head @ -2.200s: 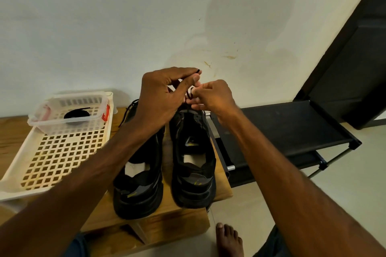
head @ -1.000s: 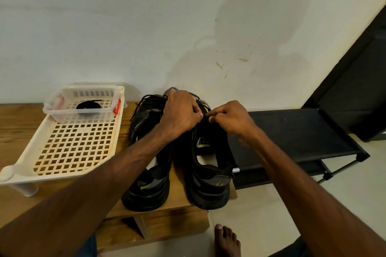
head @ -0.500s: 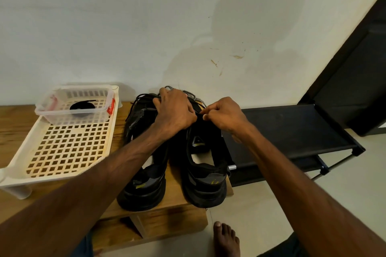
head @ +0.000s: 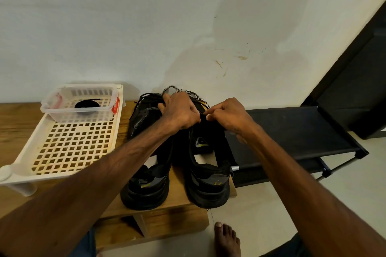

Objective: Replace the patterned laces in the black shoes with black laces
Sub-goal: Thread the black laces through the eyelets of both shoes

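Right grip: the right hand [head: 229, 116] pinches a thin dark lace [head: 202, 112] between thumb and forefinger, the other fingers curled in.
Left grip: the left hand [head: 179, 113] curls knuckles-up over the throat of the right shoe [head: 206, 167], touching the right hand's fingertips; I cannot tell what its fingers hold, they are hidden.
Right shoe: black with a chunky sole, heel toward the camera, yellow flecks on the heel; it stands at the right end of the wooden bench [head: 14, 123].
Patterned lace: the black-and-white speckled patterned lace [head: 177, 89] loops loose behind the left hand, against the wall.
Left shoe: the left shoe [head: 146, 183] stands just beside its mate, with thin black laces [head: 146, 98] bunched at its front.
Spare: a coiled black lace [head: 86, 106] lies in a clear tub [head: 52, 108] on the white perforated tray [head: 117, 131].
Right of bench: a black rack [head: 292, 131]; a bare foot [head: 226, 240] on the floor.
Change: about two seconds ago both hands were raised above the shoe; now they are down at its throat. Little has shifted in the last half second.
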Available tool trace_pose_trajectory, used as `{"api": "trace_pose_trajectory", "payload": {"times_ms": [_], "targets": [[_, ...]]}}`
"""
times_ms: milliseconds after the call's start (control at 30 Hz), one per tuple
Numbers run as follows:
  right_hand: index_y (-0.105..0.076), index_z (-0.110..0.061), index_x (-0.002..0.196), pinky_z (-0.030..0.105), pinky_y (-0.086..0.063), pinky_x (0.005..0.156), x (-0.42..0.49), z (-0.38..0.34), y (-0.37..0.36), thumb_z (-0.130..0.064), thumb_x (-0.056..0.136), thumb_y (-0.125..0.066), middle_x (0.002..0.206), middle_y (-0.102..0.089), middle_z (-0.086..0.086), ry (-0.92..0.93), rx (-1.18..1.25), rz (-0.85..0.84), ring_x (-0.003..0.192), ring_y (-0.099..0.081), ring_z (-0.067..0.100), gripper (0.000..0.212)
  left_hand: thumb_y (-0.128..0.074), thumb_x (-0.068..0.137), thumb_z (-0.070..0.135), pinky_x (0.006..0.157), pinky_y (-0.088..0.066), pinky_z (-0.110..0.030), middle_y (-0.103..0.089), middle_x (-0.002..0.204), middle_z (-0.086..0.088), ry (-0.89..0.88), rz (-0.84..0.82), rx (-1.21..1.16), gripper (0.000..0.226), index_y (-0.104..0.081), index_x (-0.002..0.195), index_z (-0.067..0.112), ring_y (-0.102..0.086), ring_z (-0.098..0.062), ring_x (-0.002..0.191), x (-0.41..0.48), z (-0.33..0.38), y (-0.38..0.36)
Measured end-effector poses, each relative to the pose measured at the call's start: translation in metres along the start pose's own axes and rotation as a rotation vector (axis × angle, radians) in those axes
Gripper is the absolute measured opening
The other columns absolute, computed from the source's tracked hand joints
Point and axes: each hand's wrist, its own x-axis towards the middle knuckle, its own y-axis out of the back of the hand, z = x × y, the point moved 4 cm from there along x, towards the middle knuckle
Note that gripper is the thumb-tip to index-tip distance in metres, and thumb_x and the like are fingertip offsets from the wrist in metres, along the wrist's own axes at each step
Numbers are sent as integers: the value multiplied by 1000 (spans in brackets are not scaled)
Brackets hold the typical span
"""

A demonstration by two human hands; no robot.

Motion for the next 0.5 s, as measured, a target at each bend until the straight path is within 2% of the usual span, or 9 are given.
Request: {"api": "trace_pose_trajectory", "payload": {"times_ms": [233, 400, 500], "targets": [[-83, -14, 95, 26, -62, 73, -1, 2, 4, -5, 86, -74, 90, -78, 1, -17, 29, -11, 87, -74, 15, 15, -74, 81, 22, 101, -38, -44, -59, 127, -6, 32, 140, 74, 19, -77, 100, 19, -38, -33, 124, 1, 0, -5], [-82, -15, 95, 34, -64, 80, -2, 3, 2, -8, 86, -76, 91, -78, 2, -8, 38, -27, 90, -75, 18, 13, -68, 84, 18, 98, -40, -43, -63, 115, -9, 54, 126, 48, 15, -75, 96, 14, -41, -34, 120, 1, 0, -4], [-82, -16, 94, 37, -64, 82, -2, 3, 0, -9, 85, -76, 92, -78, 1, 3, 28, -25, 90, -75, 19, 13, -72, 85, 23, 96, -37, -42, -67, 114, -5, 66, 42, 50, 16, -77, 100, 20, -40, -33, 121, 4, -1, -6]]}}
